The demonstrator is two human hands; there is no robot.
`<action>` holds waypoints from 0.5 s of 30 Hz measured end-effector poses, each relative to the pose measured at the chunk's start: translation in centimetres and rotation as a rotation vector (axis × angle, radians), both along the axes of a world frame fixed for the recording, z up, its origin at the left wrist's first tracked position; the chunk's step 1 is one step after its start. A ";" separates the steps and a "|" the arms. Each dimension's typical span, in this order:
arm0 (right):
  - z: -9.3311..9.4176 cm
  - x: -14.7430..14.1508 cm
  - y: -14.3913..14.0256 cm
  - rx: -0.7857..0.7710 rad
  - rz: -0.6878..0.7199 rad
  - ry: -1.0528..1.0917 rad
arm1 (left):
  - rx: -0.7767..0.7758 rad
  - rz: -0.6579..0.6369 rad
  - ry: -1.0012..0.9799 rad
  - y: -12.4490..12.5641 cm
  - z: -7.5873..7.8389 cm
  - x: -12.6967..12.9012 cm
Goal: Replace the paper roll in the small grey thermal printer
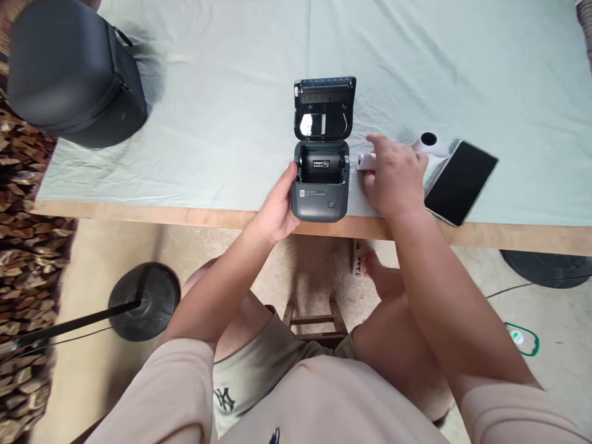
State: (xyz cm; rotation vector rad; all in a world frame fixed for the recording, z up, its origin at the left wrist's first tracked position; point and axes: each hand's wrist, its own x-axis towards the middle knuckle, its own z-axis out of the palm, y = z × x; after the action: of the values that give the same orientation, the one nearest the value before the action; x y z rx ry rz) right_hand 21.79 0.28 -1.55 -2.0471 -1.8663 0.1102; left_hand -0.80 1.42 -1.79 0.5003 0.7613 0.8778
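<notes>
A small dark grey label printer [320, 185] sits at the near edge of the table with its lid [324, 108] flipped up, showing an empty paper bay. My left hand [277, 206] grips the printer's left side. My right hand [393, 176] rests palm down just right of the printer, fingers curled over a small white roll [364, 161] whose end pokes out on the left. Whether the fingers grip it I cannot tell fully; they cover it.
A second white paper roll [430, 145] and a black phone [461, 182] lie right of my hand. A black zip case [69, 71] stands at the far left. A pale green cloth [222, 92] covers the table [139, 214]. Round stand bases are on the floor.
</notes>
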 end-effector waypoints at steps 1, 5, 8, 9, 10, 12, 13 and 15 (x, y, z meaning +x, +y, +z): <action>-0.1 0.3 0.1 -0.007 -0.021 -0.004 | -0.004 -0.003 -0.001 0.0 0.0 0.0; 1.1 1.2 -0.3 0.087 -0.131 0.111 | -0.022 -0.002 0.001 -0.2 0.1 0.1; 3.0 0.4 -1.6 0.326 -0.091 0.325 | 0.003 0.001 0.006 -0.4 0.2 0.4; 3.7 -0.3 -2.1 0.389 -0.035 0.368 | 0.021 0.001 0.007 -0.5 0.2 0.5; 4.3 -1.1 -2.6 0.414 0.025 0.375 | 0.040 0.002 0.009 -0.6 0.2 0.6; 5.4 -2.7 -3.1 0.336 0.130 0.303 | 0.068 0.006 0.008 -0.9 0.2 0.7; 5.7 -3.5 -3.1 0.253 0.170 0.246 | 0.075 0.012 0.006 -1.0 0.2 0.8; 6.0 -4.5 -2.9 0.108 0.216 0.150 | 0.085 0.019 0.010 -1.3 0.4 0.8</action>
State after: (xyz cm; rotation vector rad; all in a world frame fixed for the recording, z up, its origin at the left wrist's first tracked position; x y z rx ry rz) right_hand 17.32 -2.63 4.49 -1.7131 -1.9488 0.2087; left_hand 0.04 0.15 -1.43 0.5739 0.7409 0.9292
